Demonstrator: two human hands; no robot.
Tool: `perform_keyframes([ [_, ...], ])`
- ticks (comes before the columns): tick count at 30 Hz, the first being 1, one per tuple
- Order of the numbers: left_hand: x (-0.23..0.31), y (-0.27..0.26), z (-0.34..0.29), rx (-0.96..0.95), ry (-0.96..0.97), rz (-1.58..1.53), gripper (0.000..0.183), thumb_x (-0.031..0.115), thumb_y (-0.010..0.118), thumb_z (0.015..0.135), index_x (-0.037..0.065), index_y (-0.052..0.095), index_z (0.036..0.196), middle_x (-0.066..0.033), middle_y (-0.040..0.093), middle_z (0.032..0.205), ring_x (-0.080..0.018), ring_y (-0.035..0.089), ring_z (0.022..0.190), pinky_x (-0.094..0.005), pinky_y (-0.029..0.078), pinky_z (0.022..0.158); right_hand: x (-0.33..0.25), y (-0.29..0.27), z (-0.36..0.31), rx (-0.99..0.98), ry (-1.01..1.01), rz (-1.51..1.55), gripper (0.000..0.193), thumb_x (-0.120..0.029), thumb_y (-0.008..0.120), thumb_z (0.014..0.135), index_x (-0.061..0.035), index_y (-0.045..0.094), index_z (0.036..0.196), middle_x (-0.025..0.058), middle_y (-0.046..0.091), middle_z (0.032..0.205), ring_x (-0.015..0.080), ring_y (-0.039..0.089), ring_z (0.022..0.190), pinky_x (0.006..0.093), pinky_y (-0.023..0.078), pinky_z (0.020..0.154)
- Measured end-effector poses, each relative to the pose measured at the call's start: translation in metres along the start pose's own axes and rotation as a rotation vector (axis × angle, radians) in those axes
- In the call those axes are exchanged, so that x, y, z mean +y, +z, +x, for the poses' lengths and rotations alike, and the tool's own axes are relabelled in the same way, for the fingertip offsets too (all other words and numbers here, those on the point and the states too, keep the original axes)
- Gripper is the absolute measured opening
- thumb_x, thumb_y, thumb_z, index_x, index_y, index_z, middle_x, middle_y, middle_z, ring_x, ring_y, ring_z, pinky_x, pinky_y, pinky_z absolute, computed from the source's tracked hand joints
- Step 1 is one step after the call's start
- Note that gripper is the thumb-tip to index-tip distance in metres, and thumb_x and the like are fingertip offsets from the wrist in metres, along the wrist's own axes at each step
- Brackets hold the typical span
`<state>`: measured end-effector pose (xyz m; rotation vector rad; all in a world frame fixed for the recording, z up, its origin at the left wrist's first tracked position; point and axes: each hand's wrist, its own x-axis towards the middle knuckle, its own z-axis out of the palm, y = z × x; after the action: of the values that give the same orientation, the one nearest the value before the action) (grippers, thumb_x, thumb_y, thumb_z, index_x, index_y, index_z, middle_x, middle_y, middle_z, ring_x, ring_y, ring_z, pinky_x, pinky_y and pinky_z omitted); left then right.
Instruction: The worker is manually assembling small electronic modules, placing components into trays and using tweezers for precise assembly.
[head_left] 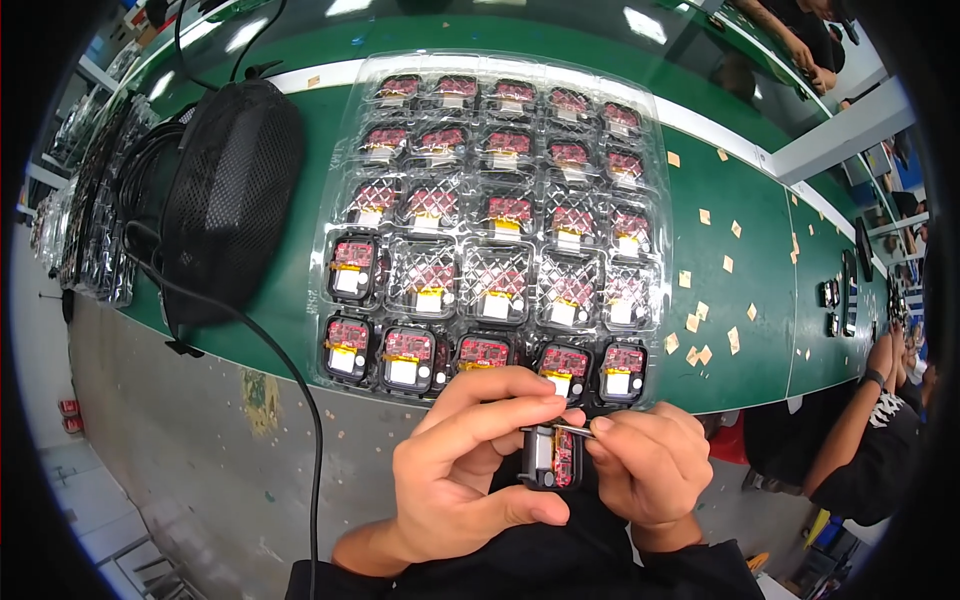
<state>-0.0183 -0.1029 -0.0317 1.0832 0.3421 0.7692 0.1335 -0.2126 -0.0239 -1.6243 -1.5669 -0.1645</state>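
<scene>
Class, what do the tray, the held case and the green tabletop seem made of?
Tray: thin, glossy clear plastic; highlights and see-through pockets show it.
Held case: probably black plastic, fairly smooth, from its even colour; coated metal is possible.
Green tabletop: smooth, perhaps rubber matting or laminate; its even surface leaves it open.

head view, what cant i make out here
All in the head view:
- Back of the unit between the hands: faces away.
- Rear of the thin tool: covered by the right hand.
- Lower part of the front row's middle unit: behind the left hand.
- Cable's lower end: cut off by the bottom edge.
- Far-right co-worker's work: too small, blurred.
</scene>
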Motion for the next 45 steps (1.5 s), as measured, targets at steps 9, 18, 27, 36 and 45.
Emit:
perform_keyframes([
  [9,0.004,-0.014,0.002,-0.132,0.120,0.060,0.060,0.008,0.089,0.071,-0.007,0.064,0.123,-0.0208,0.056,0.125,-0.0360,0.064,0.117,-0.0435,0.057,0.097,0.004,-0.001,-0.001,-0.035,0.029,0.056,0.025,-0.007,0.082,0.077,-0.0008,0.072,0.099,0.0077,0.070,0.080,0.0170,0.059,0.052,0.0280,0.042,0.046],
  [18,0.030,-0.046,0.030,0.164,0.371,0.664,0.051,0.005,0.091,0.068,-0.004,0.065,0.111,-0.0179,0.056,0.121,-0.0337,0.065,0.112,-0.0415,0.056,0.094,0.011,-0.002,-0.009,0.170,0.114,0.033,0.019,-0.016,0.078,0.088,0.0005,0.069,0.094,0.0107,0.068,0.074,0.0193,0.057,0.051,0.0290,0.043,0.047],
  [27,0.033,-0.048,0.058,0.226,0.398,1.368,0.026,0.000,0.084,0.070,0.000,0.073,0.093,-0.0109,0.069,0.099,-0.0322,0.067,0.110,-0.0396,0.054,0.090,0.014,-0.004,-0.014,0.164,0.149,0.042,0.019,-0.014,0.078,0.087,0.0018,0.069,0.093,0.0114,0.069,0.074,0.0197,0.059,0.052,0.0293,0.044,0.048],
  [36,0.036,-0.038,0.057,0.129,0.328,1.494,0.017,0.001,0.075,0.080,0.003,0.075,0.097,-0.0116,0.073,0.108,-0.0357,0.064,0.113,-0.0430,0.050,0.095,0.029,-0.019,-0.014,0.228,0.224,-0.075,0.015,-0.011,0.075,0.089,0.0030,0.069,0.091,0.0121,0.070,0.075,0.0236,0.066,0.062,0.0307,0.050,0.054],
  [45,0.047,-0.041,0.057,0.161,0.253,1.461,0.030,-0.018,0.061,0.076,-0.001,0.075,0.096,-0.0146,0.072,0.102,-0.0338,0.064,0.114,-0.0402,0.054,0.092,0.088,-0.065,-0.013,0.257,0.622,-0.367,0.008,0.003,0.062,0.093,0.0023,0.062,0.101,0.0122,0.064,0.093,0.0200,0.060,0.073,0.0276,0.048,0.066],
])
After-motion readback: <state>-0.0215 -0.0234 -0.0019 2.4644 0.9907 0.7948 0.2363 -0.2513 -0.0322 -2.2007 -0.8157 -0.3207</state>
